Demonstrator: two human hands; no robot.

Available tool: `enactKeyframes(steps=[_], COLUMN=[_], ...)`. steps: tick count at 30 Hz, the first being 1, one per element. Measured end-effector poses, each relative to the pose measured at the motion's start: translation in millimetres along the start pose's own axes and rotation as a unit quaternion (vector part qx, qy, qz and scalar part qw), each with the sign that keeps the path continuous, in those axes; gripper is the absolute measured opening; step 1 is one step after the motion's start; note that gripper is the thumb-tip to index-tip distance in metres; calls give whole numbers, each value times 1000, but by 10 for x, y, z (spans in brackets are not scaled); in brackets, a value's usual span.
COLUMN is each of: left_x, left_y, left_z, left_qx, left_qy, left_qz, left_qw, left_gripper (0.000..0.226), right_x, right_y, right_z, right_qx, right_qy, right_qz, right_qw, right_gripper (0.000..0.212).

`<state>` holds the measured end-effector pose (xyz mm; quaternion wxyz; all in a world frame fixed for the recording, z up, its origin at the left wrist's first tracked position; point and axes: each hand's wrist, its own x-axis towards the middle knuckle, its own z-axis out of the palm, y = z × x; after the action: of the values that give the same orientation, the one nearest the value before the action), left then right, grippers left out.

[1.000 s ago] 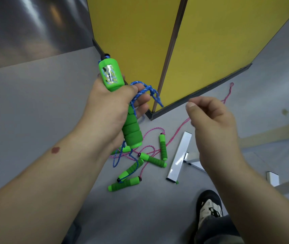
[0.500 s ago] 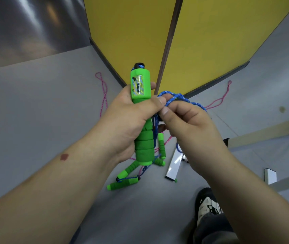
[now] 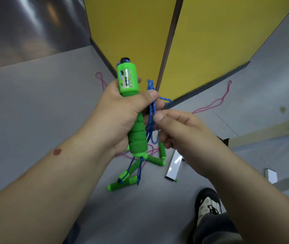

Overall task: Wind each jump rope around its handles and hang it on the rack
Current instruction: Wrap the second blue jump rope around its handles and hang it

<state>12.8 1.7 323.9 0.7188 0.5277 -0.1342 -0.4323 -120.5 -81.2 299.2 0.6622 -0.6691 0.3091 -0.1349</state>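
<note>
While the left hand (image 3: 122,118) grips the green handle (image 3: 133,110) upright above the floor, the right hand (image 3: 179,131) pinches the blue cord (image 3: 151,117) beside it. Cord looks light, limp; hold foam grip, keep tension.

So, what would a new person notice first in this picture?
First, the bright green handle upright at centre, held in the left hand, with the right hand pinching the blue rope beside it. Behind stand two yellow panels; below, more green handles and pink rope lie on the grey floor.
</note>
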Motion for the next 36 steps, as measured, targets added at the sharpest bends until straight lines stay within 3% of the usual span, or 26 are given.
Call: enactKeyframes(steps=[2,5,9,13,19,21,27,36], left_x=[13,22,-15,-32,-43,-23,6,-2], left_y=[11,-4,-78,-144,-116,-72,54,85], left_z=[-31,-66,-62,-46,12,15,3,-4], left_qx=[-17,5,92,184,110,55,-91,-125], left_qy=[14,15,-71,-126,-83,-48,8,12], left_qz=[8,40,10,21,35,36,14,-3], left_qw=[1000,999,993,975,990,997,996,992], left_gripper=[34,28,32,39,35,34,47,39], right_x=[-18,-7,4,12,41,33,-29,-42], right_y=[-7,-28,-83,-109,-5,11,-18,-46], right_z=[18,9,-23,-31,-44,-48,30,50], right_qx=[-45,-20,39,116,73,61,-45,-49], right_qy=[-21,31,101,118,163,141,-41,-36], right_qz=[-9,-47,-109,-101,-92,-83,-32,-50], right_qw=[999,998,988,981,979,985,998,997], right_gripper=[15,13,15,15,15,15,12,14])
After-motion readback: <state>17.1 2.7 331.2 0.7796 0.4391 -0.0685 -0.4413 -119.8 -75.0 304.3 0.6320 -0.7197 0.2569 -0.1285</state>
